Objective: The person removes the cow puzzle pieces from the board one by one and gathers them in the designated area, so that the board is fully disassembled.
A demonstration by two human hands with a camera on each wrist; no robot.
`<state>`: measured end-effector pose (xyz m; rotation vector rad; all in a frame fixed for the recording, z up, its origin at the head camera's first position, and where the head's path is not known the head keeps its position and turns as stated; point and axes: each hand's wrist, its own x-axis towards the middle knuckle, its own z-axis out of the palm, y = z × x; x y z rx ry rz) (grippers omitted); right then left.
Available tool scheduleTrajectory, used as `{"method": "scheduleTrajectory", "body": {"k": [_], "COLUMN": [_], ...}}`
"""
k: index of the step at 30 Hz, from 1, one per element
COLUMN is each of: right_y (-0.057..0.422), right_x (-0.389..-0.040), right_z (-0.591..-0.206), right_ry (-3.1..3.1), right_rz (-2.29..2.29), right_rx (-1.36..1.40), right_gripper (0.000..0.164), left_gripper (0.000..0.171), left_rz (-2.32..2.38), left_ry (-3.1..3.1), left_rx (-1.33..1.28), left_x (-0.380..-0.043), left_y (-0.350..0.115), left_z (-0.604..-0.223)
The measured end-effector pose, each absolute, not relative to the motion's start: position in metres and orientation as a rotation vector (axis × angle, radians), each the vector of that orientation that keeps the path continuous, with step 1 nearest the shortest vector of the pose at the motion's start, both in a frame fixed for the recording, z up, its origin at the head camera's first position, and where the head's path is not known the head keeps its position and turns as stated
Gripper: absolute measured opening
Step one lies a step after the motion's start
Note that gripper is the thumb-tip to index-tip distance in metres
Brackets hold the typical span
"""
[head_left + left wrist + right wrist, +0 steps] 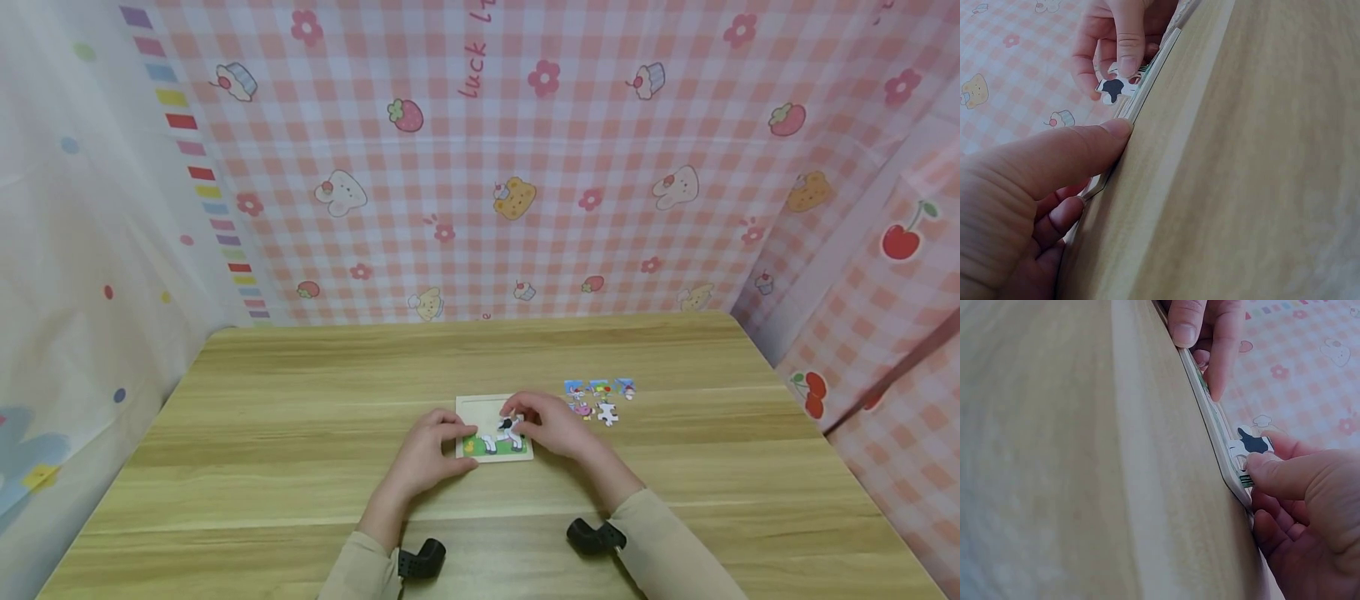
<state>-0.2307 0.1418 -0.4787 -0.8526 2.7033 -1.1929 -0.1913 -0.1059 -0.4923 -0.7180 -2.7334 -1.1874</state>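
A small wooden puzzle board (pixel 477 407) lies on the table, with green-edged cow-picture pieces (pixel 491 444) fitted along its front part. My left hand (pixel 427 450) holds the board at its left end, the thumb on the front edge and the index finger reaching over the top. Between the thumb and fingers of my right hand (pixel 553 425) is a black-and-white jigsaw piece (pixel 1255 444), pinched over the right side of the board. In the left wrist view the same jigsaw piece (pixel 1113 89) appears tilted, above the board's rim.
Several loose jigsaw pieces (pixel 600 388) lie on the table right of the board, a white one (pixel 607 412) nearest the front. Black wrist mounts (pixel 423 558) sit at both sleeves. Behind the wooden table (pixel 300 367) hangs a pink checked cloth (pixel 450 167).
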Motion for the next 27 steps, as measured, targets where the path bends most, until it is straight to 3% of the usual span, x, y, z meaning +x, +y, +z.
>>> {"method": "scheduleTrajectory", "body": {"k": [27], "right_y": [0.1427], "right_x": [-0.2271], "right_z": [-0.4765], "right_ry": [2.731], "right_rz": [-1.203], "right_rx": [-0.863], "right_gripper": [0.020], "left_gripper": [0.042], "left_rz": [-1.187], "left_ry": [-2.733], "left_rx": [-0.716], "left_x": [-0.1905], "left_y": [-0.1054], "left_z": [-0.4908]}}
